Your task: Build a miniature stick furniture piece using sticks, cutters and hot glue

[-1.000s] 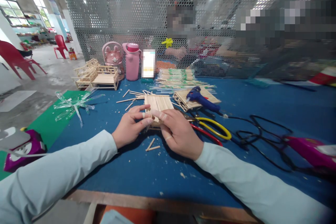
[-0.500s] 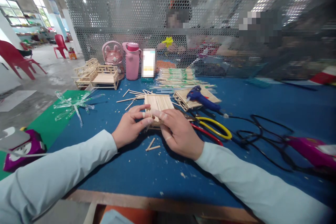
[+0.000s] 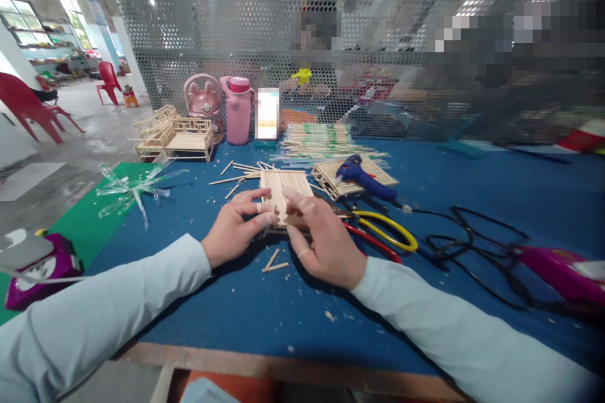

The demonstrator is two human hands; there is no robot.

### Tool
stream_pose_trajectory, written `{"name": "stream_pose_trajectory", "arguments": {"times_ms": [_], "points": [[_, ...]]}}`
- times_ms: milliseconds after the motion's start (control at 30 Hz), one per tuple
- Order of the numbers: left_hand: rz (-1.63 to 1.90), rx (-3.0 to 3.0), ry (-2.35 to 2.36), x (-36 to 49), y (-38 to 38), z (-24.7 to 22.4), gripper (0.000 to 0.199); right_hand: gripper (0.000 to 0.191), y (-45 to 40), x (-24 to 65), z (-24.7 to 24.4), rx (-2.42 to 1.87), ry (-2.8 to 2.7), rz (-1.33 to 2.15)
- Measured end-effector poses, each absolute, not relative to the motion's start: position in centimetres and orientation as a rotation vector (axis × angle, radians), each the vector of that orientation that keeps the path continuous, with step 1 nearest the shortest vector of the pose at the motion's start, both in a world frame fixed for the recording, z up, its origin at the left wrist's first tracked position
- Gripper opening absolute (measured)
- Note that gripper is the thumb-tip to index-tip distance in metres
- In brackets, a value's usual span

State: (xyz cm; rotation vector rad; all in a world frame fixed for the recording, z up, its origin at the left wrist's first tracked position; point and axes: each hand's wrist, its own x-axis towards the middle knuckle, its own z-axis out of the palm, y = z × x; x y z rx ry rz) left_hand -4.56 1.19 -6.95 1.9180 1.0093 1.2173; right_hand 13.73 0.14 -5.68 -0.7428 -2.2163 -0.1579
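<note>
A small panel of pale wooden sticks (image 3: pixel 288 186), laid side by side on a low stick frame, stands on the blue tabletop in front of me. My left hand (image 3: pixel 239 223) grips its near left corner, thumb in front and fingers over the edge. Over the panel's right side hovers my right hand (image 3: pixel 326 236), thumb and fingers apart, with nothing seen between them. Whether its fingertips touch the sticks I cannot tell. Tape is wrapped round fingers of both hands. Two short sticks (image 3: pixel 274 264) lie just in front of the panel.
Right of the panel lie yellow-and-red-handled pliers (image 3: pixel 387 233) and a blue glue gun (image 3: pixel 363 179) resting on another stick panel (image 3: pixel 331 182). A black cable (image 3: pixel 472 245) coils further right. Loose sticks, bundled sticks (image 3: pixel 316 138), a pink bottle (image 3: pixel 239 110) and stick furniture (image 3: pixel 189 138) stand behind.
My right hand's fingers have lifted and spread away from my left fingertips, showing more of the panel between the hands. My left hand and the panel have stayed in place.
</note>
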Motion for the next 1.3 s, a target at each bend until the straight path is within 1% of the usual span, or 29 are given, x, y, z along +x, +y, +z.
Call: {"name": "stream_pose_trajectory", "arguments": {"times_ms": [67, 400, 900, 1300], "points": [[1.215, 1.917, 1.008, -4.54, 1.18, -6.94, 0.014, 0.061, 0.0, 13.72, -5.69, -0.779, -2.174, -0.134], [1.224, 1.92, 0.998, -4.59, 1.23, -7.03, 0.014, 0.057, 0.16, 13.76, -5.48, -0.712, -2.282, -0.195], [1.233, 1.921, 0.995, -4.56, 1.23, -7.07, 0.013, 0.051, 0.3, 13.82, -5.44, -0.694, -2.282, -0.184], [1.24, 1.908, 0.985, -4.52, 1.3, -7.14, 0.014, 0.055, 0.23, 13.83, -5.37, -0.698, -2.295, -0.205]]}}
